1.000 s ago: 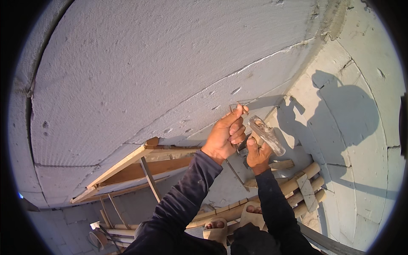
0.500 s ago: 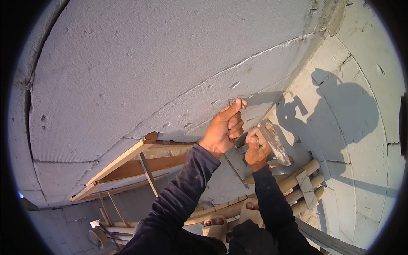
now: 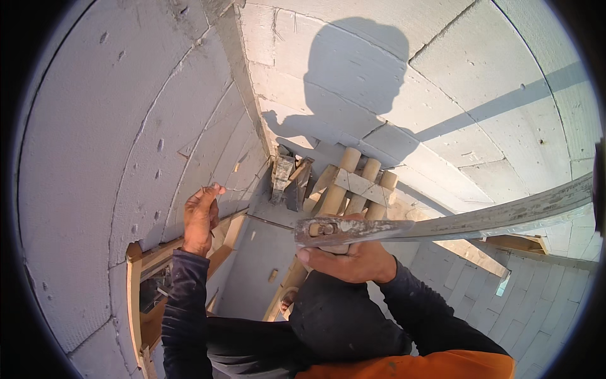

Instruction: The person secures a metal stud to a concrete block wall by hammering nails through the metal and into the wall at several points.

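Note:
My right hand (image 3: 361, 260) is closed around a hammer just below its head (image 3: 315, 232). The worn, dusty head lies level above my raised dark knee, and the handle's end shows in its eye. My left hand (image 3: 199, 218) is raised beside the pale block wall (image 3: 170, 132), thumb and fingers pinched together. A thin line runs from near the fingertips toward the wall; I cannot make out what the fingers hold. Below this hand a wooden frame (image 3: 134, 297) sits in a wall opening.
Bamboo poles (image 3: 350, 161) lie side by side with a board (image 3: 363, 184) across them, near the wall corner. A long grey beam (image 3: 505, 211) crosses at the right. A sunlit block wall (image 3: 454, 82) rises ahead, carrying my shadow. Paving (image 3: 530, 303) shows far below.
The view has swung right toward the corner. My hands have moved apart: the left is near the wall, the right has brought the hammer across in front of my knee, its head now level.

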`<state>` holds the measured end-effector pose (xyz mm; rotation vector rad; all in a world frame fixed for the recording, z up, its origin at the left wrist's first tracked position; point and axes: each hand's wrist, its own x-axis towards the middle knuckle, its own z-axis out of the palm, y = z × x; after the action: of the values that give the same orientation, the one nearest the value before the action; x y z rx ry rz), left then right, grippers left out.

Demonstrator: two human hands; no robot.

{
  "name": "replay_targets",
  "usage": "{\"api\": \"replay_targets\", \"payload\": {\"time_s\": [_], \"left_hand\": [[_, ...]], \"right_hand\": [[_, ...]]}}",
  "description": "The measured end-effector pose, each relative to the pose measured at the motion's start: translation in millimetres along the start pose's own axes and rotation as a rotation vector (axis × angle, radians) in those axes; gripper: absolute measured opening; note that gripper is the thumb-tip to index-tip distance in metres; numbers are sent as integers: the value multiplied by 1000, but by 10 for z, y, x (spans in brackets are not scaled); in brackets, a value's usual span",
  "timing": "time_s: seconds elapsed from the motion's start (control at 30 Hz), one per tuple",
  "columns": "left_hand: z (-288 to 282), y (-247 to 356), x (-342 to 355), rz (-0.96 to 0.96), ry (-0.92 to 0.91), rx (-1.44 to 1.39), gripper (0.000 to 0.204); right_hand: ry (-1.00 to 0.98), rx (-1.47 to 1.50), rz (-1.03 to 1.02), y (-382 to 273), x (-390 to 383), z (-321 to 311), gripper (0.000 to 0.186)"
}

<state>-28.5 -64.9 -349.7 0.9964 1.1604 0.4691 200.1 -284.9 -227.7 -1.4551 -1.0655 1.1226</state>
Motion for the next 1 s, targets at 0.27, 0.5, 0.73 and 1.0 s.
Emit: {"api": "replay_targets", "payload": {"time_s": [0.27, 0.5, 0.73, 1.0], "left_hand": [[970, 462, -351, 205, -405, 157, 19], [1686, 1268, -817, 492, -630, 395, 27], [2216, 1599, -1172, 806, -734, 507, 34], [1998, 1448, -1409, 878, -650, 653, 66]], "right_hand": [[1250, -232, -426, -545, -1889, -840, 93], [1159, -25, -243, -398, -1603, -1282, 109], [1056, 238, -176, -199, -1505, -1511, 85], [859, 181, -304, -826, -997, -1127, 83]]}}
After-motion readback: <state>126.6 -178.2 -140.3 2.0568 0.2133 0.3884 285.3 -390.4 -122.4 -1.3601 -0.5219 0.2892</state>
